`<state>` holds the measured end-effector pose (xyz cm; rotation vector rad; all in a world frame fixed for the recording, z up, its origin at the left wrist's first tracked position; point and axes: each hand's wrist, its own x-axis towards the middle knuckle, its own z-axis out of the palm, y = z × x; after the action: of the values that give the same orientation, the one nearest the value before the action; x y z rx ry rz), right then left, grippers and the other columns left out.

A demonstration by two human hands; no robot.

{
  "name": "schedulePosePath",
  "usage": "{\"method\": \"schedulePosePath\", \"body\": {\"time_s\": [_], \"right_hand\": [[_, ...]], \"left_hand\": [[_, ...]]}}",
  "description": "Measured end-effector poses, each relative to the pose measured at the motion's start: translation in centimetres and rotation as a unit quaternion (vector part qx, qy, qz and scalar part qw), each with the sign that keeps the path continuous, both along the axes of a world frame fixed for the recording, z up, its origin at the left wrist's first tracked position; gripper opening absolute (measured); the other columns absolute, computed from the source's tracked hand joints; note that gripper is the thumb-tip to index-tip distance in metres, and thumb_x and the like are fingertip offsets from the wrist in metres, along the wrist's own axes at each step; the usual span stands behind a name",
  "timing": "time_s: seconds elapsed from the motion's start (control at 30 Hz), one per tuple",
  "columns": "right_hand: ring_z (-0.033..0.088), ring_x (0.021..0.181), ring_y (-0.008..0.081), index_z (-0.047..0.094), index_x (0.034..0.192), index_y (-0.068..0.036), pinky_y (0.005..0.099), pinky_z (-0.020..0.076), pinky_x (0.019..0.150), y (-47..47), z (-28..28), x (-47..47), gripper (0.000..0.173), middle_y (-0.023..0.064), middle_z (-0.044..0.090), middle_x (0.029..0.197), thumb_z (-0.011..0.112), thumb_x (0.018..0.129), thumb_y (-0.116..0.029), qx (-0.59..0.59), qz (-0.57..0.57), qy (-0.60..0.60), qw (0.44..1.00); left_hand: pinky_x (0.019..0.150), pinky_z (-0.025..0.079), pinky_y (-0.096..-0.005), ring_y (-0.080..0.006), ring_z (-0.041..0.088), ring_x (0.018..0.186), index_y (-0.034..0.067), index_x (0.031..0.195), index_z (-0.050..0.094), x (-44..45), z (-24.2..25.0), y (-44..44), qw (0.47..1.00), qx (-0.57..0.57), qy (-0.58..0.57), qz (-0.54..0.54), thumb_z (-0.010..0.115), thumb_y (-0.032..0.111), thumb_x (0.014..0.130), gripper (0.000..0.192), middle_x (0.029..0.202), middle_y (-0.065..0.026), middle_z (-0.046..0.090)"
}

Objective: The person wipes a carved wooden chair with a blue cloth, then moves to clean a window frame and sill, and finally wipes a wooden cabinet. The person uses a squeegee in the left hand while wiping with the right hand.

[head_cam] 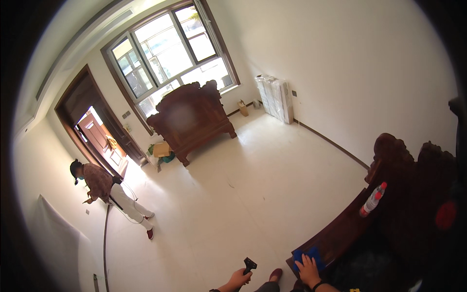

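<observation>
At the bottom of the head view my left hand [239, 279] grips a black handheld scraper [250, 265], its wide head pointing up, held over the pale floor. My right hand [308, 271] lies on a blue cloth [316, 254], fingers spread, pressing it on the near end of a dark red carved wooden bench seat [337, 237]. Farther along the seat are plastic bottles with red caps [373, 200]. The bench's tall carved back [396, 160] rises at the right.
A person [109, 186] stands at the left, facing the wall. A second carved wooden bench [191, 120] stands below the window, with a cardboard box [162, 149] beside it. Wrapped panels [275, 98] lean on the far wall. My shoe [276, 274] is beside the near bench.
</observation>
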<state>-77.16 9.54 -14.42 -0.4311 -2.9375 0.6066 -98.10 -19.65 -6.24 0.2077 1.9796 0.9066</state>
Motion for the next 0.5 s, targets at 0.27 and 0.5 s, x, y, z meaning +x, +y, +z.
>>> {"method": "schedulePosePath", "body": {"time_s": [0.27, 0.5], "right_hand": [[0.042, 0.138, 0.0454, 0.055, 0.142, -0.015, 0.0550, 0.0345, 0.115, -1.3, 1.0, 7.4, 0.053, 0.0280, 0.040, 0.153, 0.062, 0.089, -0.014, 0.014, -0.003, -0.026, 1.000], [0.050, 0.127, 0.0468, 0.058, 0.138, -0.012, 0.0527, 0.0438, 0.104, -5.2, 2.0, 10.4, 0.050, 0.0294, 0.047, 0.144, 0.065, 0.089, -0.018, -0.057, -0.189, -0.106, 0.975]], "left_hand": [[0.058, 0.053, -0.0300, -0.0147, 0.066, 0.067, 0.002, 0.098, 0.061, 2.9, 1.9, -0.4, 0.999, 0.044, 0.029, -0.010, 0.063, 0.038, 0.098, 0.036, 0.079, -0.0055, 0.068], [0.058, 0.053, -0.0302, -0.0150, 0.066, 0.065, 0.003, 0.100, 0.063, -0.2, 1.7, -1.4, 0.992, 0.079, 0.065, -0.078, 0.062, 0.038, 0.096, 0.035, 0.077, -0.0055, 0.069]]}}
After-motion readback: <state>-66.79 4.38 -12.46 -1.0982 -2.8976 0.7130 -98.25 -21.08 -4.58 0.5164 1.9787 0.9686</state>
